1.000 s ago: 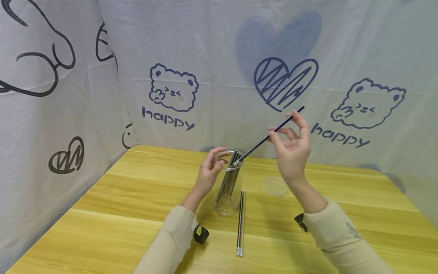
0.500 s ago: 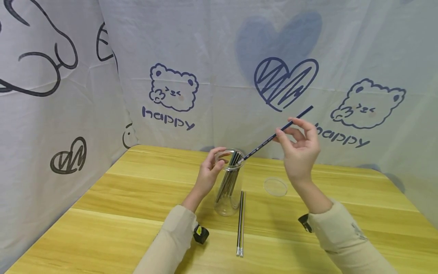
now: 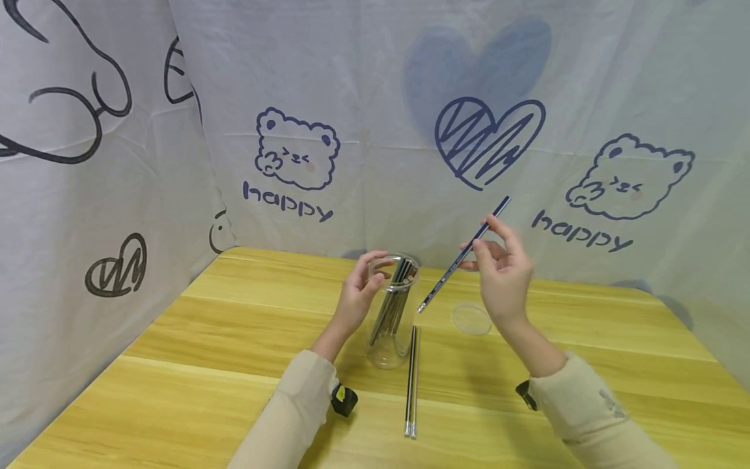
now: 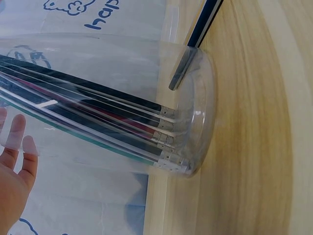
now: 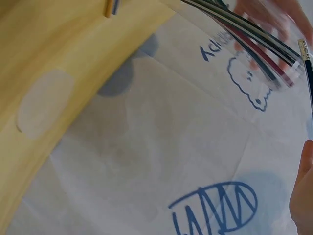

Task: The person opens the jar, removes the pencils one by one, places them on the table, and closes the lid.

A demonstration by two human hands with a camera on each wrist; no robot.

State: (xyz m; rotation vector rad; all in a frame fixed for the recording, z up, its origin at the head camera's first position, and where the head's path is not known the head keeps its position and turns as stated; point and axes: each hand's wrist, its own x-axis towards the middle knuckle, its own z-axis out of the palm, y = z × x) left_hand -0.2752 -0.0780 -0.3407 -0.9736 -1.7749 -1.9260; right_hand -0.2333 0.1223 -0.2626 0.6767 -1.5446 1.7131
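My left hand (image 3: 354,293) grips a clear jar (image 3: 385,357) near its rim. The jar stands on the table, leaning a little, with several dark pencils (image 3: 391,311) inside; their metal-capped ends show in the left wrist view, one pencil (image 4: 132,128) being red. To the right, my right hand (image 3: 505,280) pinches a dark blue pencil (image 3: 450,270) between thumb and fingers. This pencil slants through the air, its eraser end down beside the jar and outside it. Two pencils (image 3: 411,384), one black and one greyish, lie side by side on the table in front of the jar.
A round clear lid (image 3: 471,319) lies on the wooden table (image 3: 205,404) right of the jar. White printed cloth (image 3: 363,169) hangs close behind the table and along its left side. A dark wrist camera (image 3: 344,400) sits under the left sleeve.
The blue pencil's eraser end has come out of the jar's mouth and moved down to its right side. My right hand shifted right, then back left and lower. My left hand stays on the jar.
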